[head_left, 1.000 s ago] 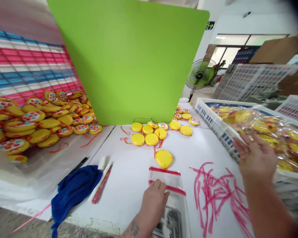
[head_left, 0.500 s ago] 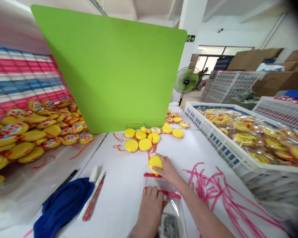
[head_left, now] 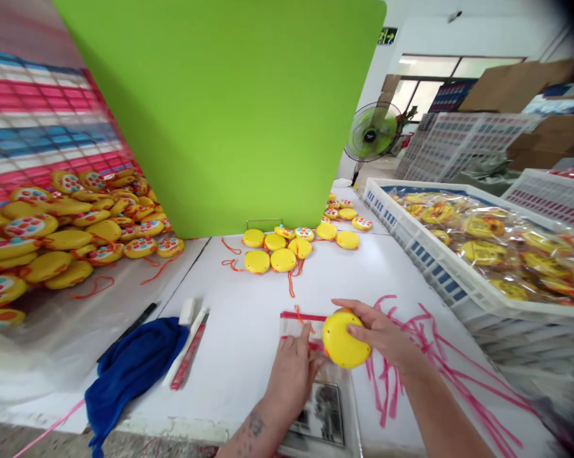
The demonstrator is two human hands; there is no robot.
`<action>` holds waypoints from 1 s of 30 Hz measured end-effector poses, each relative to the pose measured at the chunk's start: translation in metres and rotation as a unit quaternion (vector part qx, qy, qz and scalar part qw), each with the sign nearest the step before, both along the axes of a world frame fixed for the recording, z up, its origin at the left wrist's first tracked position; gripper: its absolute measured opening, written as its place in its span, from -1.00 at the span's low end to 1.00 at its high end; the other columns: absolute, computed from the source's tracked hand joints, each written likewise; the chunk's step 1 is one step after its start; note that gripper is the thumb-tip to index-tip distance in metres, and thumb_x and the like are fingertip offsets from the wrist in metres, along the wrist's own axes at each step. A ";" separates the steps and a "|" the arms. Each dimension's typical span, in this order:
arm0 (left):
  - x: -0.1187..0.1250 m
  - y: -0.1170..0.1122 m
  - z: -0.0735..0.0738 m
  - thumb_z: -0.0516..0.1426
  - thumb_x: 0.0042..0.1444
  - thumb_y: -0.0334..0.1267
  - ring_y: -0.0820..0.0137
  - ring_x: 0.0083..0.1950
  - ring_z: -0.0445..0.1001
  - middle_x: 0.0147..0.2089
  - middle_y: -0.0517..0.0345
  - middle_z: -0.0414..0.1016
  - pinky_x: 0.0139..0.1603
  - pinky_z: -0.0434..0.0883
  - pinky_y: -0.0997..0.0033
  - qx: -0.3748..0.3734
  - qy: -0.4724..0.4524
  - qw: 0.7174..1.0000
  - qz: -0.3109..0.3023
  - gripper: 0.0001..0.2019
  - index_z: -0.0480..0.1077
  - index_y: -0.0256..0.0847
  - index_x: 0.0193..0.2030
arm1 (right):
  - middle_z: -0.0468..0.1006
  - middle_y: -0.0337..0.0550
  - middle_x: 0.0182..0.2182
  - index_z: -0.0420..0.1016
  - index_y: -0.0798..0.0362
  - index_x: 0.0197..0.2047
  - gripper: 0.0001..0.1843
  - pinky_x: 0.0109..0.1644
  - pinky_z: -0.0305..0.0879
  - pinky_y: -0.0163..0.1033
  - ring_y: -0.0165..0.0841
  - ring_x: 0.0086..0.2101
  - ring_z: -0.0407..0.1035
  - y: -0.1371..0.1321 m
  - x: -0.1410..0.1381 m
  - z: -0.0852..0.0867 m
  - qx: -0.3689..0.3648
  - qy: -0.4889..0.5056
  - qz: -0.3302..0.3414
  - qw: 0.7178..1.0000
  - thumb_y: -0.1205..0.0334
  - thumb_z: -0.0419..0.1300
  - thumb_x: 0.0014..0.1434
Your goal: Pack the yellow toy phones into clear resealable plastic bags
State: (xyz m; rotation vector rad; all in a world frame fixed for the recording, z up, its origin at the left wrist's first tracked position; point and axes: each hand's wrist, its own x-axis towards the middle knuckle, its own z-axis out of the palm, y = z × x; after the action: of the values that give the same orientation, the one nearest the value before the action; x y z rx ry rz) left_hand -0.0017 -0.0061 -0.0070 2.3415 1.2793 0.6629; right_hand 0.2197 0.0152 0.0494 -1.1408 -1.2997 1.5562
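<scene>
Right hand (head_left: 382, 332) clamps toy (head_left: 343, 343) at bag's (head_left: 339, 376) right edge; left (head_left: 289, 369) touches bag, can't tell if pinching. Toy's likely light, stiff, slick: I'd grip its rim.

Bright, diffuse light fills the frame; a window (head_left: 427, 97) at upper right glows almost white. Glare streaks the plastic bags (head_left: 482, 251) at right. Shadows are faint. The left and right edges smear and stretch, and blackness swallows the upper right corner.
</scene>
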 end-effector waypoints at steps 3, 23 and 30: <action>0.000 0.000 0.003 0.04 0.26 -0.30 0.17 -0.13 0.33 -0.17 0.00 0.44 -0.06 0.31 0.09 0.018 0.023 0.999 -0.029 -0.76 0.31 -0.27 0.05 | 0.48 -0.15 -0.13 0.23 -0.05 0.23 -0.37 -0.16 0.37 -0.22 -0.33 -0.22 0.42 -0.005 -0.004 0.000 -0.001 0.012 -0.019 1.000 0.08 0.27 0.12; -0.003 0.000 0.002 0.11 0.19 -0.39 0.15 0.18 0.28 0.12 -0.07 0.35 0.13 0.33 -0.04 0.099 -0.114 0.988 -0.029 -0.88 0.32 -0.21 -0.13 | 0.37 -0.05 0.17 0.36 -0.01 0.20 -0.46 0.27 0.10 -0.07 -0.25 0.15 0.23 0.010 -0.060 -0.020 0.151 -0.216 0.020 0.964 -0.11 -0.08 0.31; -0.005 0.003 0.001 0.07 0.22 -0.38 0.23 0.29 0.22 0.24 -0.03 0.31 0.26 0.25 -0.04 -0.012 -0.140 0.990 -0.027 -0.96 0.30 -0.18 -0.24 | 0.42 -0.28 -0.68 0.52 0.00 -0.09 -0.52 -0.50 0.24 -0.25 -0.34 -0.63 0.32 -0.013 -0.013 -0.028 0.042 -0.325 -0.081 0.941 -0.12 -0.06 0.29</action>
State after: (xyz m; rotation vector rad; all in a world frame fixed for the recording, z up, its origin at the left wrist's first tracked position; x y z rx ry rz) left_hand -0.0064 -0.0031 -0.0056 2.1622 1.0899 0.9141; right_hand 0.2067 0.0018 0.0212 -1.7419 -1.6145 1.0157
